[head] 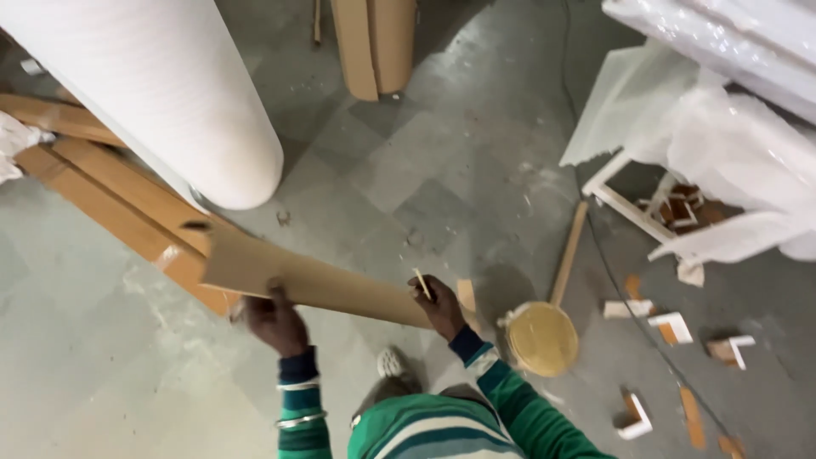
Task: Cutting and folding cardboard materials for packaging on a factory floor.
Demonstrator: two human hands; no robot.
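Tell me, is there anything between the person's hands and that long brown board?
Nothing visible. The left hand grips the board at its near edge, and the right hand, holding a small pale stick, rests against the same edge further along.

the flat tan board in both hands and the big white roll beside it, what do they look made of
The flat tan board looks like fibreboard or plywood: matt, even brown face, thin straight edge. The left hand and right hand grip its near edge. The big white roll seems to be paper or laminate sheet, smooth with faint fine lines; which one is unclear.
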